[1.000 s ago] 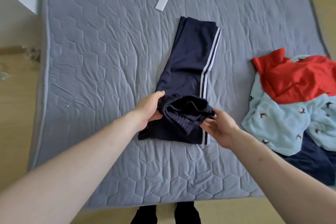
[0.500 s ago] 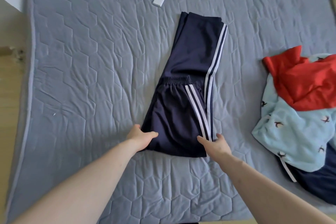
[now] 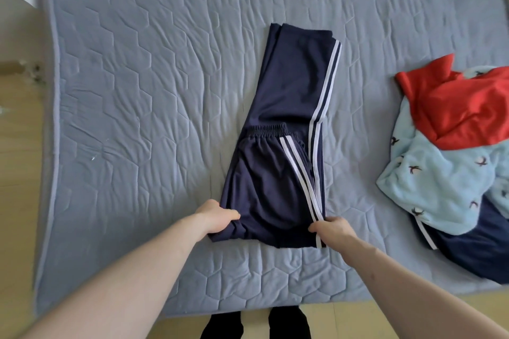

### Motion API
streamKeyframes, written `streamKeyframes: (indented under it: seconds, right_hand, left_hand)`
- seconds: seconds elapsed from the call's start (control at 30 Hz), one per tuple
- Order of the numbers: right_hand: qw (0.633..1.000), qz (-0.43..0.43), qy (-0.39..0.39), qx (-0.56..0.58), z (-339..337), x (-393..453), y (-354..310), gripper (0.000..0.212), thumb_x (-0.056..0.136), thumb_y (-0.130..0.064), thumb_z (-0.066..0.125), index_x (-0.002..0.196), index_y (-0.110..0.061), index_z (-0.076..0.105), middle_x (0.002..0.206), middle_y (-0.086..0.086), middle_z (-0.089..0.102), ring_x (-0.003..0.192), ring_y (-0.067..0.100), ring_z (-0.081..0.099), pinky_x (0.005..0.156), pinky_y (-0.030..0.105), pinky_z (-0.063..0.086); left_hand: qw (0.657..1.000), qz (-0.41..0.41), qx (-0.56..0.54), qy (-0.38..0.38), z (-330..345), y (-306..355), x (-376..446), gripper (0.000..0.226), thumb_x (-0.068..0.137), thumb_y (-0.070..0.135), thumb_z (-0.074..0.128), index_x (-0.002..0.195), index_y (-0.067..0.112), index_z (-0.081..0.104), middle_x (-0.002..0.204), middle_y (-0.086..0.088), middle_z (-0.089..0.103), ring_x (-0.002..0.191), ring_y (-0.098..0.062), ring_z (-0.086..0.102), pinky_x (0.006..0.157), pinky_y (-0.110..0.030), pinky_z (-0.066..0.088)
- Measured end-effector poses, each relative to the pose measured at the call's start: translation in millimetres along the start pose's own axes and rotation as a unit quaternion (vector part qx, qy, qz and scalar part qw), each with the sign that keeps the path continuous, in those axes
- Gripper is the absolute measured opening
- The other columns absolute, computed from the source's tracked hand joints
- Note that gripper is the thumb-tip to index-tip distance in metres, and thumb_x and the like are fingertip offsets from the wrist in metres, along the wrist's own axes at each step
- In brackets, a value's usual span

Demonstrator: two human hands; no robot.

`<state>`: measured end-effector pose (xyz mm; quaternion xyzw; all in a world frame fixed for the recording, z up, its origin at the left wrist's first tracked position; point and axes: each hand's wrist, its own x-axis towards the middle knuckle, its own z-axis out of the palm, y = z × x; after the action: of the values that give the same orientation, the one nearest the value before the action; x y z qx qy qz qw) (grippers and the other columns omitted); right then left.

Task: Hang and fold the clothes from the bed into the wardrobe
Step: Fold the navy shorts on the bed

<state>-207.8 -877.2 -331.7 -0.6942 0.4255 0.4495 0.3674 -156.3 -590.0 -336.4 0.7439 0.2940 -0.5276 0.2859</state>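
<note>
The waistband now lies folded up over the legs; a second ago it was bunched in both hands. The left hand and right hand pinch the trousers' near fold on the bed, ready for another fold.

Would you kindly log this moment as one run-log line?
step: folding | item: navy track pants, waistband folded over | left hand: grips near-left corner | right hand: grips near-right corner | on: bed
</note>
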Motion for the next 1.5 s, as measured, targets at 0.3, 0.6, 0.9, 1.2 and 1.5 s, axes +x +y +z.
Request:
streamKeyframes:
  seconds: [0.3,0.6,0.9,1.2,1.5]
  right_hand:
    - [0.949,0.111,-0.222,-0.193,-21,-81,67,0.017,0.085,-0.023,0.069,0.098,-0.015,0.06,0.064,0.0,0.054,0.049,0.014,0.04,0.049,0.022,0.035]
    - [0.985,0.057,-0.156,-0.039,-41,-122,64,0.035,0.085,-0.024,0.074,0.117,-0.017,0.059,0.096,0.008,0.073,0.06,0.017,0.067,0.05,0.023,0.041]
    - [0.948,0.013,-0.037,0.316,-59,-118,6,0.021,0.091,-0.02,0.066,0.109,-0.011,0.074,0.08,0.005,0.071,0.066,0.015,0.072,0.049,0.021,0.046]
    - [0.871,-0.017,-0.065,0.487,-77,-95,-63,0.048,0.101,-0.052,0.05,0.131,-0.021,0.029,0.114,0.004,0.078,0.103,0.026,0.076,0.053,0.025,0.051]
    - [0.877,-0.118,-0.01,0.465,-84,-38,-124,0.039,0.1,-0.036,0.059,0.137,-0.024,0.053,0.13,-0.002,0.069,0.094,0.023,0.078,0.071,0.032,0.059]
  left_hand:
    - [0.939,-0.063,0.257,-0.22,7,-50,-91,0.055,0.084,0.052,0.076,0.12,0.012,0.064,0.122,-0.011,0.071,0.113,-0.028,0.069,0.098,-0.038,0.057]
    - [0.987,0.037,0.131,-0.086,-7,-56,-133,0.066,0.083,0.046,0.078,0.136,0.016,0.053,0.128,0.004,0.06,0.117,-0.018,0.061,0.089,-0.028,0.047]
    - [0.974,0.147,-0.17,-0.028,-36,-3,-115,0.025,0.096,0.041,0.067,0.092,0.023,0.083,0.1,0.008,0.078,0.101,-0.013,0.069,0.094,-0.03,0.049]
    - [0.923,0.091,-0.374,-0.018,-62,85,-88,0.051,0.098,0.06,0.044,0.116,0.019,0.066,0.101,-0.007,0.077,0.079,-0.018,0.055,0.074,-0.033,0.047]
    - [0.91,0.17,-0.378,0.0,-67,159,-35,0.044,0.097,0.064,0.044,0.121,0.031,0.06,0.111,0.001,0.077,0.096,-0.02,0.066,0.086,-0.036,0.053]
